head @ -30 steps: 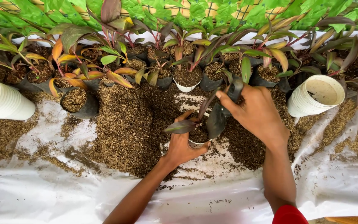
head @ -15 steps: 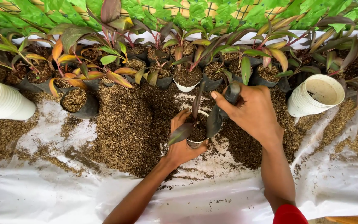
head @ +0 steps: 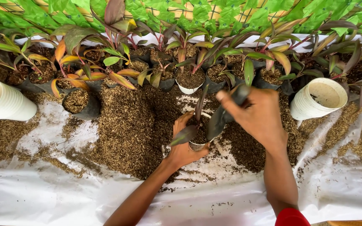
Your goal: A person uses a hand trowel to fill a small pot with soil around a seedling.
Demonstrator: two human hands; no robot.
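A small white pot (head: 198, 145) full of brown husk mix stands on the white sheet, with a dark-leaved plant (head: 185, 134) in it. My left hand (head: 183, 145) wraps around the pot from the near left side. Above and to the right, my right hand (head: 257, 115) grips a crumpled black nursery bag (head: 221, 118) that hangs down beside the pot. The hand looks slightly blurred.
Loose husk mix (head: 126, 125) is heaped on the white plastic sheet (head: 55, 192). Stacks of white pots lie at the left (head: 3, 100) and right (head: 317, 98). A row of potted red-green plants (head: 189, 67) lines the back, one black bag of mix (head: 80, 102) in front.
My right hand has drifted slightly up and right with the black bag. The plant's leaves have shifted more upright in the pot. My left hand stays on the pot.
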